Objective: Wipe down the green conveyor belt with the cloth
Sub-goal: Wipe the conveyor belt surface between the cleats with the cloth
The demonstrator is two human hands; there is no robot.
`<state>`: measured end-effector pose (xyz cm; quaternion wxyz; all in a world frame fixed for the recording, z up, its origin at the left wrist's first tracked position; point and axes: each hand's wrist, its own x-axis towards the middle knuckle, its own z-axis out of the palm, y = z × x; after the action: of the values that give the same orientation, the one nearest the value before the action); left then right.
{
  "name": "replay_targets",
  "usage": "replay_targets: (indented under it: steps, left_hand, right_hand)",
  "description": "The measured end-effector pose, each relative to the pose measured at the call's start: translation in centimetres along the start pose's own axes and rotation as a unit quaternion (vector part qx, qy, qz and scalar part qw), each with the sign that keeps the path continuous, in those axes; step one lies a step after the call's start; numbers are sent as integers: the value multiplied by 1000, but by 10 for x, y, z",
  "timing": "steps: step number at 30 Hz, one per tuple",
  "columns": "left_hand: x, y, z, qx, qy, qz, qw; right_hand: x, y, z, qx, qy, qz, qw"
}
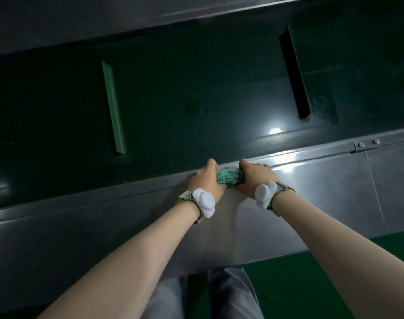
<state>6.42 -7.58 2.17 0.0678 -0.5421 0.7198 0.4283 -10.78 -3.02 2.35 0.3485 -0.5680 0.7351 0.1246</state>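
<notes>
The cloth (228, 178) is gripped bunched between both hands (207, 180) (253, 176) at the belt (196, 100) edge; poor contact is risked.

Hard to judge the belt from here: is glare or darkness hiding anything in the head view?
Head view: bright glare spot on the near belt edge and metal side rail; the green conveyor belt is dim, darkest at far left; wide-angle bending of edges.
</notes>
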Motion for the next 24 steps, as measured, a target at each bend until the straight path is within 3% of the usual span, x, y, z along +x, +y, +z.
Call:
replay_targets:
  steps: [6,11,15,20,24]
  left_hand:
    - [29,-43,-90,-128,107,-39,985]
    - [57,-76,-141,-141,112,-48,983]
    - [80,-100,-157,-127,112,-66,983]
    - [110,-109,-137,-91,57,-72,992]
    - [133,-105,-121,-81,102,-16,991]
  right_hand:
    - [51,-70,-48,153,30,-11,988]
    - [91,-115,-66,183,49,-33,981]
    - [127,-133,-60,143,75,-48,986]
    - [160,-112,-52,88,70,-57,992]
    - [172,-89,-46,36,122,-50,991]
